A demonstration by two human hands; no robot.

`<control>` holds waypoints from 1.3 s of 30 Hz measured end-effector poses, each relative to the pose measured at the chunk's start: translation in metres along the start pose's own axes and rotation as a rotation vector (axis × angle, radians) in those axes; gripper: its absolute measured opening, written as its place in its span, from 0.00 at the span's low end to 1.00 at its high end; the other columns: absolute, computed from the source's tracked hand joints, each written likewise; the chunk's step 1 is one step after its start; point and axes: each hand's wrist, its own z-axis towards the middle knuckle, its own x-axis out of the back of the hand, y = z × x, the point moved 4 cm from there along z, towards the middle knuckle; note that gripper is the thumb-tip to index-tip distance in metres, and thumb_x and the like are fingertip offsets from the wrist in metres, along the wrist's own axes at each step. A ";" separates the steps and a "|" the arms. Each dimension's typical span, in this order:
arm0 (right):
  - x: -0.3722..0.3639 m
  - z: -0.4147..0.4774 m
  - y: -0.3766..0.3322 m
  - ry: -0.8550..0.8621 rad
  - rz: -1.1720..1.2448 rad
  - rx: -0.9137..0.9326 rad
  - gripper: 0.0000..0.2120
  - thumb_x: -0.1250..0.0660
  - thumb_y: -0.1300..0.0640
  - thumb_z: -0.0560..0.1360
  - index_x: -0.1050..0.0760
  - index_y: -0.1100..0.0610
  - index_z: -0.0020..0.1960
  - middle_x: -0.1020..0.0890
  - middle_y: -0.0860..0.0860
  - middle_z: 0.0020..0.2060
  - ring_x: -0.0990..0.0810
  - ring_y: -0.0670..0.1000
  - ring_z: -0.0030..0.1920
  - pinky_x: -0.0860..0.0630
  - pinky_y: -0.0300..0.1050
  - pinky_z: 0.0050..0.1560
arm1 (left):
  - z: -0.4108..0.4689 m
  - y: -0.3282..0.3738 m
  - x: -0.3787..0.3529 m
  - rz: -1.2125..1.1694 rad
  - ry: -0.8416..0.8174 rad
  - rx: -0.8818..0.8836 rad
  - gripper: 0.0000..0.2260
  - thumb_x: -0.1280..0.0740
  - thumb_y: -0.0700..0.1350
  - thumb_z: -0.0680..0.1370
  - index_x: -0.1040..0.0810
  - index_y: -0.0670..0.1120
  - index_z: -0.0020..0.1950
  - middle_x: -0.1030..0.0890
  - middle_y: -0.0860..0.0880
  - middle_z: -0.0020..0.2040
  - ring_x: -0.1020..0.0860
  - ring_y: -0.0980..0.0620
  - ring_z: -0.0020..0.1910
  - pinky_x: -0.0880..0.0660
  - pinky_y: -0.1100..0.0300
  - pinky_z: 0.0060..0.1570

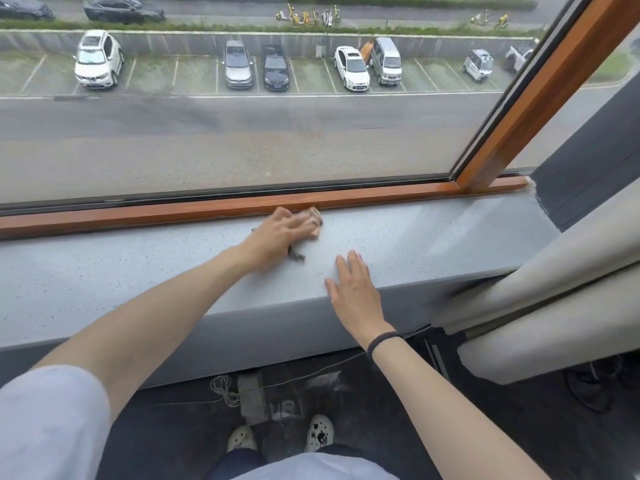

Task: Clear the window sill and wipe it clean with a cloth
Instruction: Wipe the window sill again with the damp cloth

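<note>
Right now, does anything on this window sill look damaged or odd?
Only the dark grey wall at the right end of the grey speckled sill: its edge looks ragged and white, like chipped paint. Nothing else stands out.

- Parking row outside, below the glass: white SUV (98, 60), grey car (238, 65), black car (275, 67), white sedan (351, 68), silver van (386, 60) just beside the sedan.
- Grey road (242, 133) between the parking row and the window.
- Yellow scooters (304, 15) beyond the hedge.
- Orange-brown window frame (173, 211).
- Pale curtain (554, 282) at right.
- Coiled white cord (225, 389) on the dark floor.
- White clogs (320, 432).
</note>
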 end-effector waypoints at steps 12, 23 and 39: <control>0.013 0.005 0.003 0.249 0.124 -0.108 0.17 0.45 0.63 0.78 0.32 0.60 0.66 0.22 0.56 0.54 0.24 0.55 0.53 0.30 0.46 0.45 | -0.100 0.041 -0.003 0.053 0.060 0.114 0.32 0.55 0.36 0.69 0.29 0.47 0.69 0.31 0.47 0.71 0.30 0.44 0.55 0.27 0.49 0.54; -0.011 0.004 -0.059 0.117 0.124 0.131 0.23 0.48 0.68 0.76 0.38 0.63 0.71 0.40 0.61 0.73 0.47 0.57 0.75 0.51 0.46 0.76 | -0.163 0.018 0.000 0.068 0.191 0.375 0.30 0.40 0.23 0.67 0.25 0.44 0.66 0.27 0.44 0.68 0.35 0.45 0.51 0.27 0.51 0.51; -0.047 0.001 -0.144 0.000 0.126 0.385 0.18 0.49 0.67 0.79 0.35 0.63 0.68 0.39 0.59 0.73 0.45 0.56 0.75 0.45 0.48 0.75 | -0.275 -0.048 0.032 0.029 0.297 0.933 0.19 0.41 0.31 0.76 0.25 0.42 0.66 0.29 0.41 0.69 0.30 0.35 0.50 0.27 0.45 0.48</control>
